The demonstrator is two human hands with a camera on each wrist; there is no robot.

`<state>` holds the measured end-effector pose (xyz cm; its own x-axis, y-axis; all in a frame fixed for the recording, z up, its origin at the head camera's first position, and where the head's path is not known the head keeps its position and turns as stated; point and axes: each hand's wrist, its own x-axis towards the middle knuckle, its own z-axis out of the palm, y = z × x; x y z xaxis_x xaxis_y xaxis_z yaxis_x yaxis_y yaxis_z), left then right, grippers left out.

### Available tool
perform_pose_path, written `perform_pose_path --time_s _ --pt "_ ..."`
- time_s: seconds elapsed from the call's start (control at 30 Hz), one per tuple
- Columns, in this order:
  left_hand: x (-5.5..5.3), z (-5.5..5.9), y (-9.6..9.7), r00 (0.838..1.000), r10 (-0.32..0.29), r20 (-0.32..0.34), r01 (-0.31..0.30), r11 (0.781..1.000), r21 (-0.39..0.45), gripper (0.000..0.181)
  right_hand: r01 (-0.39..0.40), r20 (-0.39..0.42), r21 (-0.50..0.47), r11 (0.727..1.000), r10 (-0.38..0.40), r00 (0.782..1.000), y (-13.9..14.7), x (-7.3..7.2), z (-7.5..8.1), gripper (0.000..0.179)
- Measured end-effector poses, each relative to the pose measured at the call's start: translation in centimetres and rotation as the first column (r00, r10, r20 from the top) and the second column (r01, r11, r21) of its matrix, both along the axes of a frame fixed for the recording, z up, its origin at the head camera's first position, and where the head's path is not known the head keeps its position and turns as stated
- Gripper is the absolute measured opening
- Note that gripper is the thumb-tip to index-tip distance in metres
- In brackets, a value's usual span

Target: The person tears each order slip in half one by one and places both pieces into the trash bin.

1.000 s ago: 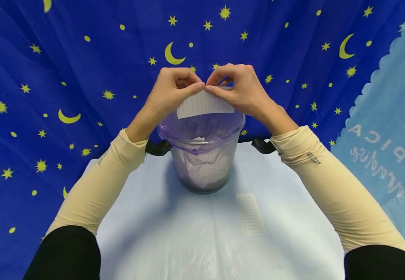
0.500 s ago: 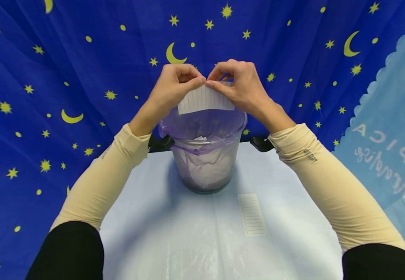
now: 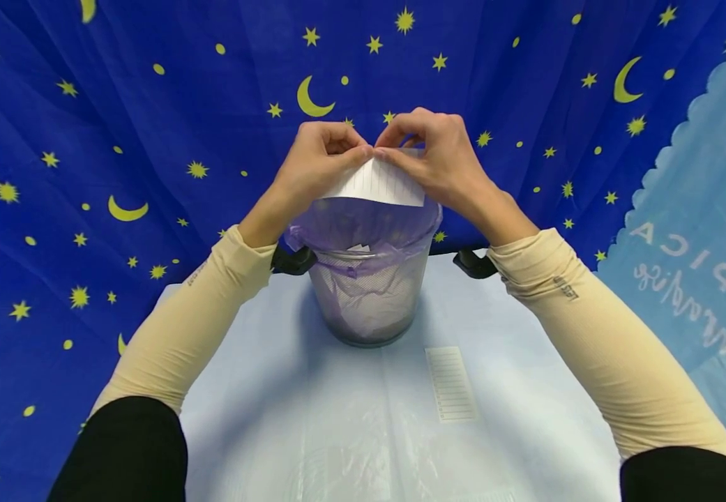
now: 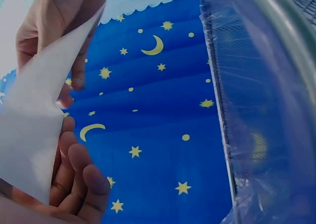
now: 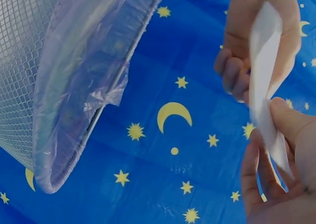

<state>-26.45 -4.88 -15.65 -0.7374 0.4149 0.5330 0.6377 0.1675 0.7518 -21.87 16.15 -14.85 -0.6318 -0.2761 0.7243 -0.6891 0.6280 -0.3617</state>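
Observation:
A lined sheet of white paper (image 3: pixel 380 184) hangs over the mouth of a mesh wastebasket (image 3: pixel 372 300). At its upper edge the left hand (image 3: pixel 315 159) pinches it between thumb and fingers, and the right hand (image 3: pixel 433 155) pinches it right alongside; the fingertips nearly meet. In the left wrist view the paper (image 4: pixel 32 115) shows bent, with a small notch or crease at the grip. The right wrist view has the paper (image 5: pixel 265 70) almost edge-on. A purple bin liner (image 3: pixel 363 230) is folded over the basket's rim, and some white paper shows inside.
Another lined paper strip (image 3: pixel 450 383) lies on the pale table covering (image 3: pixel 350 432), right of the basket. Behind hangs a blue cloth (image 3: pixel 212 104) with yellow stars and moons. A light blue lettered cloth (image 3: pixel 708 230) hangs at the right.
Both hands stay above the basket, pinching the paper. Its lower edge has swung and bent, now slanting down to the right. The strip on the table has not moved.

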Motion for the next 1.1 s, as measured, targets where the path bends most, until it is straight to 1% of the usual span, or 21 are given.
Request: perform_pose_path --time_s 0.23,0.37,0.5,0.67,0.7,0.8,0.9,1.03,1.1 --pt "0.0 -0.6 0.0 0.999 0.033 0.023 -0.032 0.998 -0.054 0.01 -0.053 -0.036 0.001 0.999 0.053 0.998 -0.1 0.8 0.0 0.013" --pt "0.0 -0.8 0.1 0.997 0.073 0.032 -0.07 0.992 -0.105 0.01 -0.085 -0.038 -0.007 0.996 0.085 0.996 -0.3 1.6 0.3 0.013" --pt "0.0 -1.0 0.1 0.992 0.119 0.045 -0.111 0.984 -0.137 0.011 -0.116 -0.065 -0.002 0.993 0.116 0.991 -0.6 2.6 1.2 0.013" --pt "-0.2 -1.1 0.0 0.988 0.145 0.044 -0.136 0.978 -0.159 0.014 -0.142 -0.163 0.02 0.99 0.144 0.976 -0.8 3.8 2.6 0.012" --pt "-0.2 -1.1 -0.1 0.988 0.15 0.048 -0.14 0.977 -0.162 0.014 -0.144 -0.172 0.011 0.989 0.144 0.974 -0.8 4.0 2.9 0.012" --pt "-0.3 -1.2 -0.2 0.984 0.168 0.049 -0.158 0.974 -0.16 0.014 -0.13 -0.183 -0.006 0.992 0.126 0.975 -0.8 4.3 3.4 0.012" --pt "-0.3 -1.2 -0.3 0.981 0.185 0.059 -0.173 0.971 -0.167 0.014 -0.097 -0.141 -0.039 0.995 0.091 0.986 -0.8 4.4 3.6 0.011" --pt "-0.3 -1.3 -0.4 0.979 0.2 0.037 -0.19 0.965 -0.178 0.015 -0.055 -0.12 -0.018 0.998 0.052 0.991 -0.7 4.0 3.8 0.011" --pt "-0.4 -1.2 -0.5 0.977 0.212 0.009 -0.207 0.963 -0.171 0.015 -0.038 -0.117 0.007 0.999 0.039 0.992 -0.6 3.5 3.7 0.012"
